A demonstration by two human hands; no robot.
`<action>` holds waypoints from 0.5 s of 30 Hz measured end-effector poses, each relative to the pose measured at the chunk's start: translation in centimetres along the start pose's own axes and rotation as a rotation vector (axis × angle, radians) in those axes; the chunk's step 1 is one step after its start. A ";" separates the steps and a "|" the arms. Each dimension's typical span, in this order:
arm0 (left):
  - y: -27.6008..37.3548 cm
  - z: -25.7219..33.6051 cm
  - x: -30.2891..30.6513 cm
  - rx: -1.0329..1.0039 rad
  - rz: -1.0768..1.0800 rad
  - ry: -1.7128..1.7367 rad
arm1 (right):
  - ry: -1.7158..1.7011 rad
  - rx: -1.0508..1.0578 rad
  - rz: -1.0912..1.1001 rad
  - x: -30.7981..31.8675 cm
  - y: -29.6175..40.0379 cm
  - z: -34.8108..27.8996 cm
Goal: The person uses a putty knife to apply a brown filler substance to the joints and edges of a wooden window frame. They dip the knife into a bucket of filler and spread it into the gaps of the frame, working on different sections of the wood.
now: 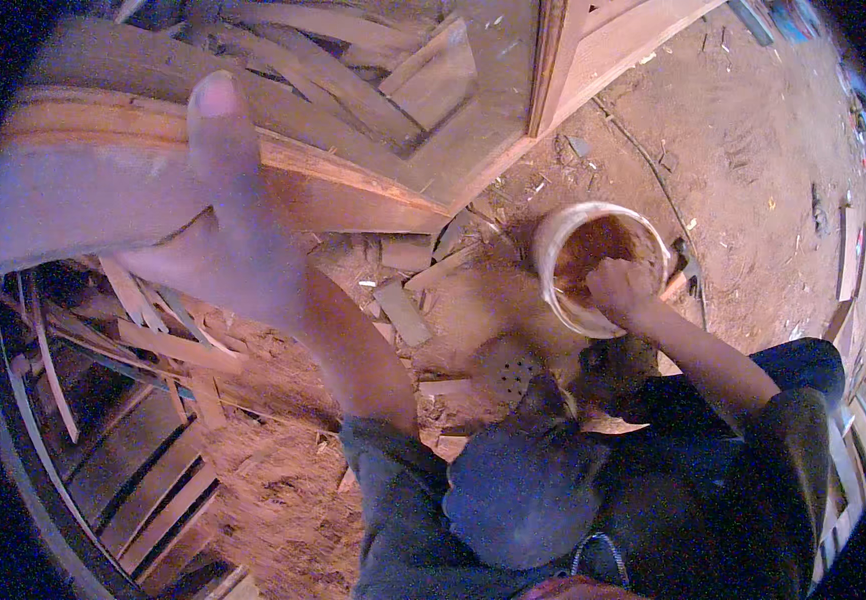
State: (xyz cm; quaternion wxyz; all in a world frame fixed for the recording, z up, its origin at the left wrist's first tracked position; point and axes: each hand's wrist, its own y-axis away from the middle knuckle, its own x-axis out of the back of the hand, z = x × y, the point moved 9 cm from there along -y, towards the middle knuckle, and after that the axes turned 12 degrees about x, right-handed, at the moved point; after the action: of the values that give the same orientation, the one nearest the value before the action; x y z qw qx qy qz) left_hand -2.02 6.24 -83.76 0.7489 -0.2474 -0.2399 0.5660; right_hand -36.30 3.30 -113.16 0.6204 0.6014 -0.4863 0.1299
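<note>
My left hand (245, 232) grips the edge of a wooden frame (88, 184). Its thumb lies across the top face, and the fingers are mostly hidden under the edge. My right hand (617, 289) reaches into a round, pale bucket (557, 232) with smeared walls and reddish-brown insides. That hand's fingers are curled and partly hidden, so I cannot tell whether they hold anything. The bucket's mouth faces up towards me, beside the frame's near corner. Inside the frame, wooden pieces form an angled pattern in the panel (433, 82).
Sawdust (283, 480) and wood offcuts (403, 311) litter the ground. A dark cable (650, 161) runs past the bucket. Stacked planks (155, 480) lie at lower left. More boards (849, 255) stand along the right rim.
</note>
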 end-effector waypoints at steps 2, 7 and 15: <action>2.4 -0.9 1.2 0.024 -0.027 0.003 | -0.010 0.012 -0.062 0.9 0.7 -0.6; 12.7 -3.6 1.5 0.114 -0.300 -0.033 | 0.028 0.013 -0.151 4.3 2.3 -1.9; 30.0 -9.6 -6.1 0.400 -1.118 -0.246 | -0.180 -0.125 0.027 -0.9 3.2 0.9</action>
State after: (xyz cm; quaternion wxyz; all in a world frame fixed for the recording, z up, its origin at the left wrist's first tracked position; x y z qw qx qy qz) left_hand -19.22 6.53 -110.81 0.9315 0.1290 -0.3074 0.1453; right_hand -39.52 3.67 -112.07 0.6087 0.5642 -0.5553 0.0529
